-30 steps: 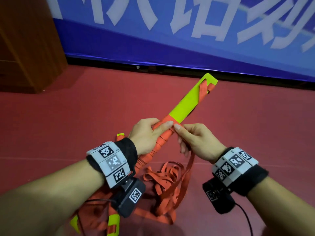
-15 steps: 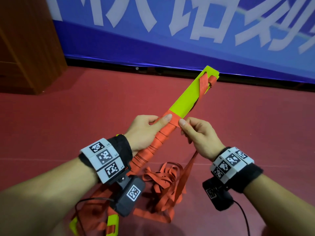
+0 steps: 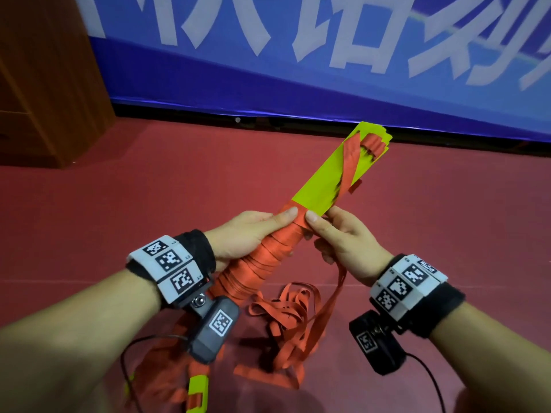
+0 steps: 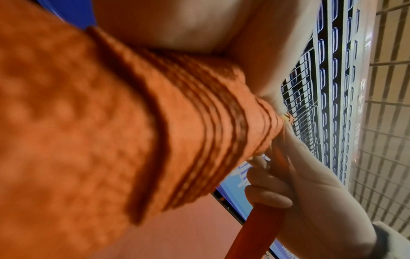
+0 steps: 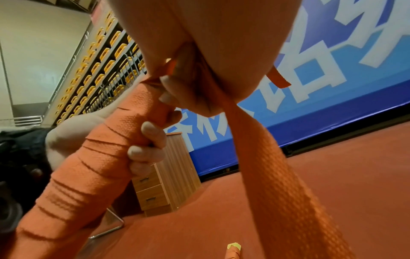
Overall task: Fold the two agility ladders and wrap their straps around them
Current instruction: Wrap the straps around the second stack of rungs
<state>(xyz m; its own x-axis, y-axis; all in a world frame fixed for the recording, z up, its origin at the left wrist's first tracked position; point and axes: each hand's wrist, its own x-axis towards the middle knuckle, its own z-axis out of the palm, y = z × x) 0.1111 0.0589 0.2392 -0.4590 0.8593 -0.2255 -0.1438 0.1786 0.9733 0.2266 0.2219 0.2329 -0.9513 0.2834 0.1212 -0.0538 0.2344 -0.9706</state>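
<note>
Orange webbing was gripped by both hands at the middle of the folded ladder (image 3: 325, 186). The left hand (image 3: 241, 234) was closed round the wrapped part of the bundle, its fingers (image 5: 147, 140) curled tight underneath and its thumb laid flat along the top, the thumb tip just short of the edge of the winding. The right hand (image 3: 343, 242) was held just beside it, thumb tip close to the left thumb; the loose strap (image 3: 334, 293) was pinched between its thumb and curled fingers, as was seen from the right wrist, where the strap (image 5: 277, 175) ran out from under the palm.

The ladder was seen as a flat stack of lime-green rungs. Its near half was covered by close, overlapping turns of orange strap (image 4: 199, 136); its far half was left bare green, crossed by one slanting band, with a small curl of webbing at the far tip. Below the hands, more strap lay in a loose tangle (image 3: 286, 317) on the red floor (image 3: 119, 219), and another green rung end (image 3: 198, 391) was seen beneath the left wrist.

The long axis was tilted, running from beneath the left wrist, between the two thumbs, and away to the right of the fingers, with the bare end pointed at the blue banner (image 3: 298, 84).
</note>
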